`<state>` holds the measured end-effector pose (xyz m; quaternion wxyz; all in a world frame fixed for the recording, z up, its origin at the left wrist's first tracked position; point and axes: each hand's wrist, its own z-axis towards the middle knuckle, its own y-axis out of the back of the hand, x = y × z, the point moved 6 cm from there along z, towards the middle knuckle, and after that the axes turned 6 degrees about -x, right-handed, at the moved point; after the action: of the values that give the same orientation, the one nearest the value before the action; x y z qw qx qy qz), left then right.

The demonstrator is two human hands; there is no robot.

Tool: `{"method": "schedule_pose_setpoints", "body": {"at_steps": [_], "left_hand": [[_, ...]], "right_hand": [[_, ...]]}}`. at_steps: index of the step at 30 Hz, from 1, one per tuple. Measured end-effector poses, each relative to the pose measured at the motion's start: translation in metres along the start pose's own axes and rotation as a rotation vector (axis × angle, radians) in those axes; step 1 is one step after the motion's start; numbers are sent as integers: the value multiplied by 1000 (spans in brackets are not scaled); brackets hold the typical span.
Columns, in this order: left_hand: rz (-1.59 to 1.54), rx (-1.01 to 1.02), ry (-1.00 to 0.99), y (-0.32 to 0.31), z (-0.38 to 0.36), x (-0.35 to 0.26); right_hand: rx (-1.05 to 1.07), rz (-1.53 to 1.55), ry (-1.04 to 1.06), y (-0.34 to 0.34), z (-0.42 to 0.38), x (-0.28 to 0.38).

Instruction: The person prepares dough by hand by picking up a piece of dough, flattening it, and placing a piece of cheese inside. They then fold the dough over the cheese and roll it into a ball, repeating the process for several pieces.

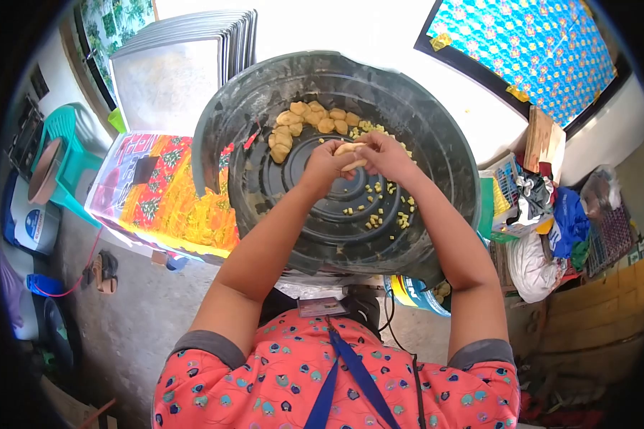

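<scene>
Both my hands meet over a large black basin, at about its middle. My left hand is closed around one side of a pale piece of dough. From the other side my right hand pinches the same piece with thumb and fingers. Several tan dough lumps lie in a curved row along the basin's far left. Small yellow cubes are scattered on the basin floor at right, and more sit partly hidden behind my right hand.
The basin rests on a table with a bright patterned cover. Stacked metal trays lean behind it. Right of the basin is a pile of bags and baskets. A green plastic chair stands at left, and a blue-and-white bucket is below the basin.
</scene>
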<state>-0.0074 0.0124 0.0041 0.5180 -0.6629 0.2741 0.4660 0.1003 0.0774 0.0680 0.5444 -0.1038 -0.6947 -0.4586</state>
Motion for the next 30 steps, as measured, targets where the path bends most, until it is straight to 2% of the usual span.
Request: {"method": "schedule_pose_setpoints", "body": {"at_steps": [7,13,18,24,27,30], "left_hand": [[57,46,-50,-1,1,0],[3,54,10,-6,-3,-1],[173,5,-78,-2,-1,2],[281,-101,-121,4,6,-1],[217,-142,-122,9,6,2],[33,-161,-92,12,5,2]], "right_hand": [[69,33,-12,-3,1,-9],[106,23,-38,-2,0,-15],[112,-123,-19,-5,-3,-11],[106,-151,-42,1,-8,6],[138,-83,51,-1,-8,8],[244,154,-63,0,-12,7]]}}
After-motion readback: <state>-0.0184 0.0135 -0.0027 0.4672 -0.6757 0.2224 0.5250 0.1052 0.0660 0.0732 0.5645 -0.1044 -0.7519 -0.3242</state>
